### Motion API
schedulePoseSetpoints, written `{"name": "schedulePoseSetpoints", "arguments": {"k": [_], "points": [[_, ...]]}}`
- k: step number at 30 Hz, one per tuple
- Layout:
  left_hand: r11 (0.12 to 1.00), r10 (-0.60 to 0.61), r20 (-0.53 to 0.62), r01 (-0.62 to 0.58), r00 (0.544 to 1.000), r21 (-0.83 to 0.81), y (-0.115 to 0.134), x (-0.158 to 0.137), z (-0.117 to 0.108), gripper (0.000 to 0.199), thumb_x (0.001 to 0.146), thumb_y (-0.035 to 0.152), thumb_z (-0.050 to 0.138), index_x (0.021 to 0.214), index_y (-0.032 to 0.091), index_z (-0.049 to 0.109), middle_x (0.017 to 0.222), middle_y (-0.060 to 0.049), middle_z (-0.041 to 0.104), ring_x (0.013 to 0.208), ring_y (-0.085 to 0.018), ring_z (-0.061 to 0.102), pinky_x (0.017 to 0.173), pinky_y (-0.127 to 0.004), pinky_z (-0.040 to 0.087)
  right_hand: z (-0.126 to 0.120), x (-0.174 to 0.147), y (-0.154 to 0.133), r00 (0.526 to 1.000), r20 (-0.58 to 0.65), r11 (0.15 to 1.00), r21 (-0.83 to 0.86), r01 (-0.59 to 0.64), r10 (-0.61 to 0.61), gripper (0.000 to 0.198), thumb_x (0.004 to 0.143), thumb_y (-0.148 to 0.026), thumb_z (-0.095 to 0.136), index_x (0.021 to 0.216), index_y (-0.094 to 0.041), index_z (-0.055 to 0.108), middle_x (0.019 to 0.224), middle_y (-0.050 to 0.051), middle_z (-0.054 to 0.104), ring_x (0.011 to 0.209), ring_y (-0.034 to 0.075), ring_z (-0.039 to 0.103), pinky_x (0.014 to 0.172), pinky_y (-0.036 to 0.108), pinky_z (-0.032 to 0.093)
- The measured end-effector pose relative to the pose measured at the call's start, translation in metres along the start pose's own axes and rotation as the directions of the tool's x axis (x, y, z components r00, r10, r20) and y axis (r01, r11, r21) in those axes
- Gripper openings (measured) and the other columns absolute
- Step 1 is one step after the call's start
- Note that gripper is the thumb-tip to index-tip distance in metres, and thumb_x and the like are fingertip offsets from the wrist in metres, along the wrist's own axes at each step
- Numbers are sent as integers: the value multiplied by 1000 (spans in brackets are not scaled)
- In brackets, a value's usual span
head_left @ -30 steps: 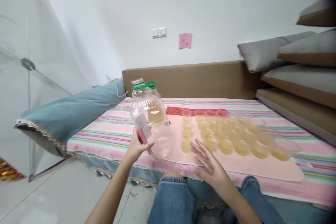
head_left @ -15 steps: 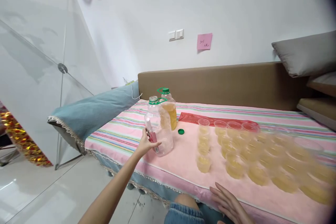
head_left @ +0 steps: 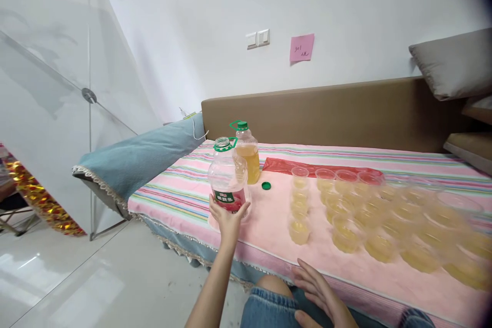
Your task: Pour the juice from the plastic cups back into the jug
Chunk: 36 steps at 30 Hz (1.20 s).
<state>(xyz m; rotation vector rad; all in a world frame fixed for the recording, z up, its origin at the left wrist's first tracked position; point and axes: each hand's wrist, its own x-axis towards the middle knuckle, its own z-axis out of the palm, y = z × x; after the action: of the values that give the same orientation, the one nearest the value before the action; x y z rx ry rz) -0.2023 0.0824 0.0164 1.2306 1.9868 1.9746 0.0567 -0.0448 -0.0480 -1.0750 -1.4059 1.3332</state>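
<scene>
My left hand point(head_left: 227, 215) wraps its fingers round the lower part of a clear plastic jug point(head_left: 225, 171), which has a red and green label, a green neck ring and no cap. The jug looks drained and stands upright on the pink cover. Just behind it is a second jug point(head_left: 252, 164), capped in green and partly filled with yellow liquid. A green cap point(head_left: 266, 185) lies to the right of the jugs. My right hand point(head_left: 319, 292) hovers at the front edge by my knee, fingers spread, holding nothing. Several clear plastic cups point(head_left: 300, 230) of yellow liquid stand in rows to the right.
A striped pink cover point(head_left: 172, 189) lies over the sofa seat. Behind the cups stretches a red plastic bag point(head_left: 284, 165). The brown backrest point(head_left: 326, 118) runs along the wall, with a blue-draped armrest point(head_left: 142, 143) at left and grey cushions point(head_left: 457, 64) at right.
The jug in my left hand has turned so its label faces me, and it sits slightly further left. My right hand has shifted a little left. The camera view has tilted slightly.
</scene>
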Motion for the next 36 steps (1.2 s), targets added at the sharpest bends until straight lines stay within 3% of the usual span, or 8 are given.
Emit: {"name": "schedulePoseSetpoints", "arguments": {"k": [3, 6, 10, 14, 18, 25, 32, 36], "points": [[995, 7, 143, 8, 990, -104, -7, 21, -19, 112, 59, 55, 83, 146, 20, 21, 153, -22, 29, 145, -35, 36, 118, -49, 35, -4, 2, 0, 999, 39, 1000, -17, 6, -6, 77, 76, -51, 74, 144, -23, 52, 140, 16, 60, 123, 30, 63, 102, 42, 53], [984, 29, 323, 30, 946, -177, -10, 45, -37, 104, 57, 56, 83, 140, 23, 29, 144, -18, 46, 132, -30, 53, 108, -44, 47, -7, 3, -1, 994, 108, 998, -56, -8, 14, 75, 80, -49, 74, 146, -22, 49, 140, 17, 60, 125, 31, 61, 104, 43, 53], [981, 65, 466, 30, 882, -194, -7, 57, -45, 91, 55, 51, 85, 130, 22, 41, 122, -10, 62, 116, -26, 63, 99, -41, 52, 2, 2, 4, 1000, 14, 999, -34, 28, -28, 72, 80, -51, 74, 142, -24, 51, 139, 15, 60, 121, 30, 64, 102, 44, 54], [989, 75, 428, -12, 901, -146, -2, 41, -40, 77, 62, 50, 82, 123, 20, 45, 117, -9, 60, 114, -26, 62, 96, -40, 52, 19, 8, 5, 996, -65, 998, 17, 57, -56, 69, 80, -57, 72, 137, -23, 55, 138, 15, 61, 124, 30, 62, 104, 45, 53], [998, 57, 264, -56, 963, -11, 4, 14, -30, 73, 68, 48, 81, 123, 18, 45, 121, -11, 57, 119, -30, 56, 103, -49, 45, 39, 34, -16, 997, -39, 995, 76, 70, -67, 66, 83, -60, 69, 137, -23, 58, 148, 13, 54, 139, 30, 49, 116, 47, 42], [973, 62, 90, -80, 994, 215, 16, -21, -17, 84, 74, 52, 77, 137, 12, 39, 137, -25, 49, 135, -44, 42, 111, -63, 31, 103, 119, -58, 989, 96, 958, 274, 86, -116, 99, 83, -76, 58, 160, -21, 28, 168, 7, 16, 156, 25, 15, 127, 42, 18], [930, 196, 173, -239, 965, 280, 2, -34, -14, 79, 88, 45, 60, 149, 5, 30, 151, -29, 40, 143, -42, 35, 114, -61, 33, 140, 159, -66, 988, -1, 890, 434, 142, -157, 97, 87, -75, 51, 162, -25, 18, 166, 5, 24, 152, 25, 28, 125, 43, 25], [953, 120, 241, -180, 963, 246, -4, -44, -4, 82, 87, 36, 56, 155, 6, 22, 158, -29, 30, 151, -42, 23, 119, -64, 25, 142, 175, -64, 989, 2, 908, 396, 138, -151, 79, 92, -76, 34, 157, -30, 35, 156, 4, 45, 146, 25, 39, 118, 43, 37]]}}
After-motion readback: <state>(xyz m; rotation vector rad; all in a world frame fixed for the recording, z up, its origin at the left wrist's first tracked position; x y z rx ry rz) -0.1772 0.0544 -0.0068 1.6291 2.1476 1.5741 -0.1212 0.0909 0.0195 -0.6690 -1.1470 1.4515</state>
